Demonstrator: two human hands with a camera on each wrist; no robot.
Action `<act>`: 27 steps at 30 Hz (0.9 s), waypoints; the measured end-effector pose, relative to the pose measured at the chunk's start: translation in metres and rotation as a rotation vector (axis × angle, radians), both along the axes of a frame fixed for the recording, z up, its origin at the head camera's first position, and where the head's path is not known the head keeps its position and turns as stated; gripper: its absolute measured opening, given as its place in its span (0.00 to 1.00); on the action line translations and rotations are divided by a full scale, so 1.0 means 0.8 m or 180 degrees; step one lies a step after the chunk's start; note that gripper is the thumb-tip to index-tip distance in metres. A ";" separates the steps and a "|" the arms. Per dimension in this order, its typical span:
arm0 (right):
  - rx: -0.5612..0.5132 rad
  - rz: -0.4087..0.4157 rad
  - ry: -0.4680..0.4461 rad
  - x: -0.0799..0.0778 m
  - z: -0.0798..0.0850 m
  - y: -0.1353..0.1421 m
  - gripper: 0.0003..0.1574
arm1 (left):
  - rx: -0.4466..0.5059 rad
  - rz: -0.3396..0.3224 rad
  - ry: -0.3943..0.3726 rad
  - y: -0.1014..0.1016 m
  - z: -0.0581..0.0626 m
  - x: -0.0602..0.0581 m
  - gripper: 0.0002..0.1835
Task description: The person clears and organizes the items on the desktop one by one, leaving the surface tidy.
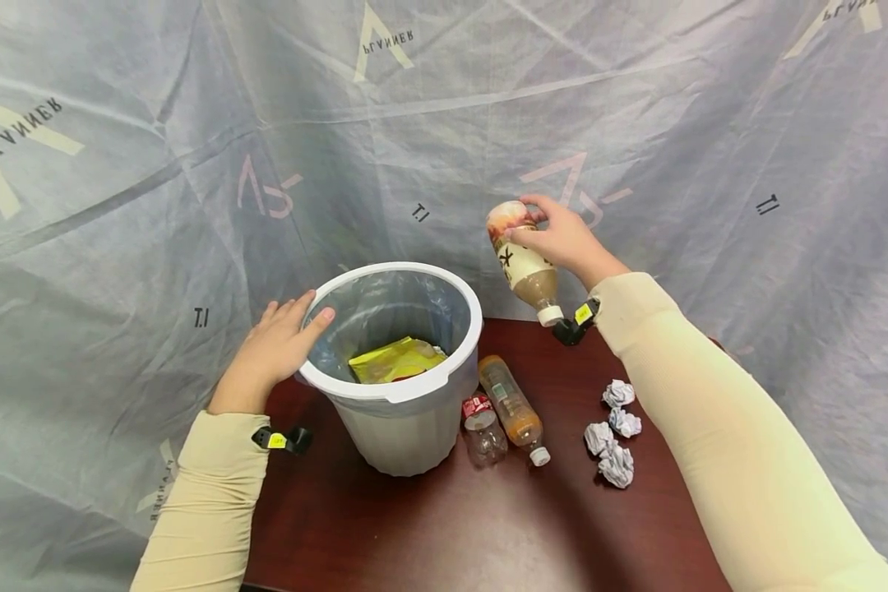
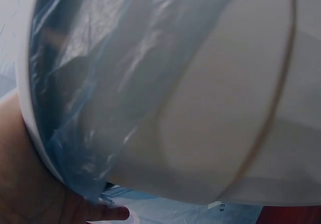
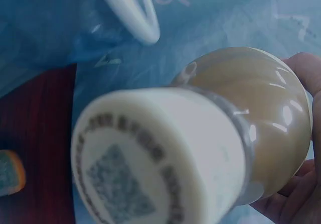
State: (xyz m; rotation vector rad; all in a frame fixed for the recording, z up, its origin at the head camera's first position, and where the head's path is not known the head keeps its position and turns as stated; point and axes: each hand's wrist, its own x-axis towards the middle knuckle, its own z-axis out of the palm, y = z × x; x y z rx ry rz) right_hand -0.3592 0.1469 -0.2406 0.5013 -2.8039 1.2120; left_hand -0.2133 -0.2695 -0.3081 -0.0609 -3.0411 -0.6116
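In the head view my right hand (image 1: 566,240) grips a plastic bottle (image 1: 521,261) of brown drink, tilted with its white cap downward, in the air right of the trash can. The right wrist view shows its white cap (image 3: 145,158) up close, with fingers (image 3: 301,194) around the bottle behind it. My left hand (image 1: 277,345) rests on the left rim of the white trash can (image 1: 407,423), fingers fairly straight, thumb over the edge. A clear bluish liner (image 1: 355,304) lines the can. Inside lies a yellow wrapper (image 1: 395,360), partly hidden by the front rim.
On the dark red table (image 1: 429,534), right of the can, lie a bottle with orange drink (image 1: 514,403) and a short clear bottle with a red label (image 1: 483,429). Several crumpled paper balls (image 1: 616,436) sit farther right. A grey printed sheet (image 1: 429,148) hangs behind.
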 end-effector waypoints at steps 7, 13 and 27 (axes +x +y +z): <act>0.0086 0.0176 0.0087 0.000 0.030 -0.041 0.50 | 0.0011 0.0008 0.0031 0.001 0.001 0.002 0.48; 0.0051 0.0435 0.0269 0.003 0.041 -0.083 0.50 | 0.0030 0.0004 -0.0018 0.002 0.000 0.005 0.48; -0.0073 0.0445 0.0923 0.016 0.049 -0.154 0.51 | 0.0079 0.0007 -0.0056 0.004 -0.003 0.002 0.49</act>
